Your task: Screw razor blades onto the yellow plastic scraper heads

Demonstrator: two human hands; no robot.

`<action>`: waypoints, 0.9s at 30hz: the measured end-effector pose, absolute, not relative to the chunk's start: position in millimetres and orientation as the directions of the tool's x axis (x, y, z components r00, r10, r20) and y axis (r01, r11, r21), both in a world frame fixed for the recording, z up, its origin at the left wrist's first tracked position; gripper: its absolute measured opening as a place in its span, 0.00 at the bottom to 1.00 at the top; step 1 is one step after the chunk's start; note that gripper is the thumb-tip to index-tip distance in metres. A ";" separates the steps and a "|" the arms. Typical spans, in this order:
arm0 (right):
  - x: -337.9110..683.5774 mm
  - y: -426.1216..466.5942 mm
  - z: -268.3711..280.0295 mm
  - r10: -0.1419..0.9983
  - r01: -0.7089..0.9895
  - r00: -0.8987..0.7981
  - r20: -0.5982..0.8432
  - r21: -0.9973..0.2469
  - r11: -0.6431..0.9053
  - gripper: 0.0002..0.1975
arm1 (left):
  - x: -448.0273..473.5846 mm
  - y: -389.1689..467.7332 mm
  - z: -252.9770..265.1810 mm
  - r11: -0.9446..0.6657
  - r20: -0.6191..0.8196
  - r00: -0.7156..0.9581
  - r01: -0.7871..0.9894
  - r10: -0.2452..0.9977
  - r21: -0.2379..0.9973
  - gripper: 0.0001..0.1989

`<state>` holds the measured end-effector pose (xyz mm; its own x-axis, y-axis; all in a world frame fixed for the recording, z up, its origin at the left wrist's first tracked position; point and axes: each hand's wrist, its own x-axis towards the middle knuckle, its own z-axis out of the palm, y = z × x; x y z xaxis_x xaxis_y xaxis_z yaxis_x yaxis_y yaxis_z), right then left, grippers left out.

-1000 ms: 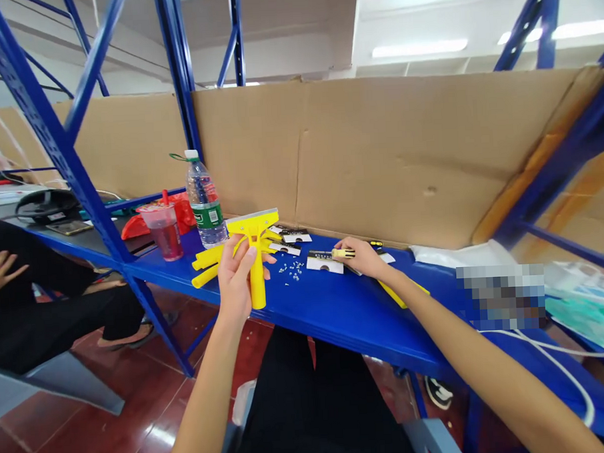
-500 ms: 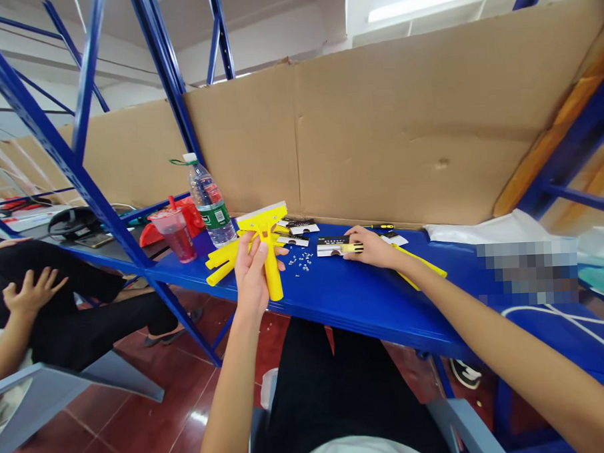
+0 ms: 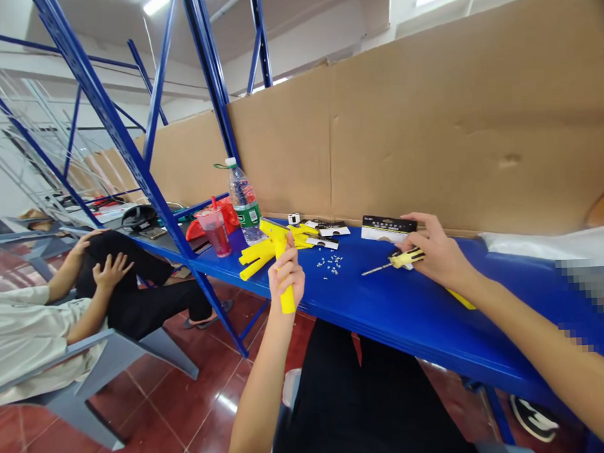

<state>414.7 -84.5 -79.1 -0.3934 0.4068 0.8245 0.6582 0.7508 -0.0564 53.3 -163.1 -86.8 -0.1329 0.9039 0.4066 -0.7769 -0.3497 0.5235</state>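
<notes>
While the left hand [image 3: 286, 275] curls tight round a yellow scraper's handle [image 3: 286, 295], its head turns edge-on and is hard to read. Right hand [image 3: 436, 254] pinches a yellow-and-black screwdriver [image 3: 391, 262], tip over the blue shelf [image 3: 385, 303]. Tiny screws [image 3: 330, 265] lie between, too small to count; more yellow scrapers [image 3: 256, 253] sit behind.

Yellow scraper [image 3: 282, 267] looks smooth plastic; screwdriver [image 3: 393, 261] has a thin metal shaft; blue shelf [image 3: 385, 303] painted, faintly glossy; backing cardboard [image 3: 428, 134] matt.
</notes>
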 end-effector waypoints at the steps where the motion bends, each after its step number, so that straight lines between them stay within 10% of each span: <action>1: 413.5 -85.7 -78.2 0.393 0.658 -0.389 0.834 -0.048 0.752 0.12 | 53.8 -163.9 -86.2 -0.329 0.398 -0.114 -0.783 0.910 0.528 0.21; 7: 406.1 -86.6 -76.3 0.237 0.588 -0.507 0.829 0.133 0.798 0.13 | 55.9 -160.7 -69.9 -0.157 0.317 0.052 -0.786 0.947 0.597 0.15; 19: 362.0 -128.5 -74.3 -0.004 0.236 -0.683 0.730 0.226 0.945 0.11 | 55.3 -181.1 -45.6 -0.596 0.522 -0.298 -0.505 0.799 0.624 0.15; 27: 347.7 -138.2 -78.1 -0.073 0.202 -0.691 0.719 0.289 0.936 0.11 | 71.6 -179.4 -52.7 -0.547 0.524 -0.219 -0.550 0.823 0.630 0.22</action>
<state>347.7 -138.2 -78.1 -0.6908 -0.0729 0.7193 0.2022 0.9357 0.2890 71.6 -179.4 -52.7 -0.2187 0.8233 0.5238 -0.5505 -0.5473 0.6304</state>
